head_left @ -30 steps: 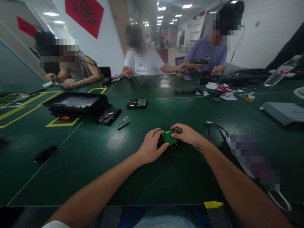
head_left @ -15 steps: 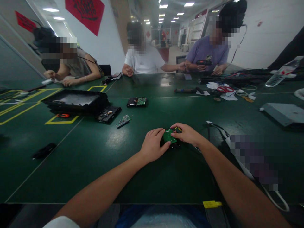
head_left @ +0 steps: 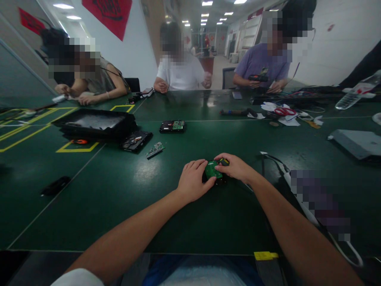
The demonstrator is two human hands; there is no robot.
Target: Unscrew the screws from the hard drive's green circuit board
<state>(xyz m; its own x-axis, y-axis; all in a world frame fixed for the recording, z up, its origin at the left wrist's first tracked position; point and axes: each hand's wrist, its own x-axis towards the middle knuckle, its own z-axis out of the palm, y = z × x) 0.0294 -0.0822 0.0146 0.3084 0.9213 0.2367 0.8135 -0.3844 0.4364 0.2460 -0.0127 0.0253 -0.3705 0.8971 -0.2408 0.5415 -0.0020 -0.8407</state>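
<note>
A green circuit board (head_left: 212,171) lies at the middle of the table, on top of a dark hard drive (head_left: 220,182) that is mostly covered. My left hand (head_left: 193,180) grips the board's left side, with fingers along its far edge and the thumb at the near edge. My right hand (head_left: 236,170) is closed round a screwdriver with a yellow and black handle (head_left: 224,161), whose thin shaft comes out below the palm near the wrist. The right thumb touches the board's right side.
Another hard drive (head_left: 172,126) and a loose circuit board piece (head_left: 155,149) lie farther off. At left are a black tray (head_left: 95,123) and a black object (head_left: 55,186). A power strip (head_left: 300,194), a grey metal case (head_left: 355,143) and a bottle (head_left: 357,91) lie right. Three people sit opposite.
My hands stay nearly still on the board. Across the table, the person in white has drawn back an arm that was stretched toward the person in purple. The view has shifted slightly.
</note>
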